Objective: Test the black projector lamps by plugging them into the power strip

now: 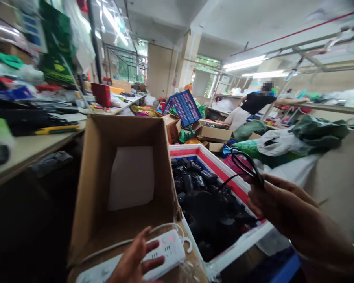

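My right hand (280, 200) is closed around a folded bundle of black cable (247, 163), held above the right side of a red, white and blue striped bin (212, 157). One strand of the cable runs down toward the black pieces (191, 177) heaped in that bin, which look like power adapters. My left hand (138, 259), fingers spread, is over a white power strip (165, 249) with a lit red switch; whether it touches the strip I cannot tell. Behind the strip stands an open cardboard box (91, 188) with a white sheet (132, 177) inside.
To the left runs a cluttered workbench (72, 131) with yellow-handled pliers (57, 129) and a red container (102, 94). Open cartons (215, 133), a blue crate (184, 106) and bags (277, 142) fill the floor ahead. A person (256, 102) leans by the right-hand shelves.
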Tool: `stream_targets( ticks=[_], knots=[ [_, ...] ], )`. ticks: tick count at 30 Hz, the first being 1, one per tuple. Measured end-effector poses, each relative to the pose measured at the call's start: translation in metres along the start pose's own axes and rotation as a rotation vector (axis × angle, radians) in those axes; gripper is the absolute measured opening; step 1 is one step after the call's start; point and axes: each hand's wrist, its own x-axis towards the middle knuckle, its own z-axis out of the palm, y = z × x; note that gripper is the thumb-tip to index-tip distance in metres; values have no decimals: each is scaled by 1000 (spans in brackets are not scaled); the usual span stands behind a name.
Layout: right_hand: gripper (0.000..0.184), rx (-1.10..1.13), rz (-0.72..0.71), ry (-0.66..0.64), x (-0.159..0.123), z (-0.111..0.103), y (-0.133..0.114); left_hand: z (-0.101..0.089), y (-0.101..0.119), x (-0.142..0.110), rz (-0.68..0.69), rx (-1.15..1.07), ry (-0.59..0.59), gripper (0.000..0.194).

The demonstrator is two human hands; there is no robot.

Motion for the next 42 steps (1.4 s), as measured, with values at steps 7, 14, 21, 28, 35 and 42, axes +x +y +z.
stream_targets(
  ticks=[7, 14, 21, 28, 35, 42],
  knots=[
    [32, -7, 183, 47, -34, 34, 50, 6, -5, -12, 57, -136, -258, 50],
    [74, -102, 213, -203, -69, 67, 131, 7, -17, -40, 128, -281, -234, 46],
    [93, -220, 223, -18, -99, 101, 157, 18, -15, -52, 412, 183, 62, 62],
    [78, -366, 143, 15, -103, 87, 165, 24, -15, -60, 479, 800, 238, 36],
    [83, -706, 63, 126, -98, 90, 179, 30, -38, -63, 536, 933, 243, 19],
    [83, -585, 242, -519, -82, 29, 170, 7, -10, -65, 281, 703, 220, 40]
  ],
)
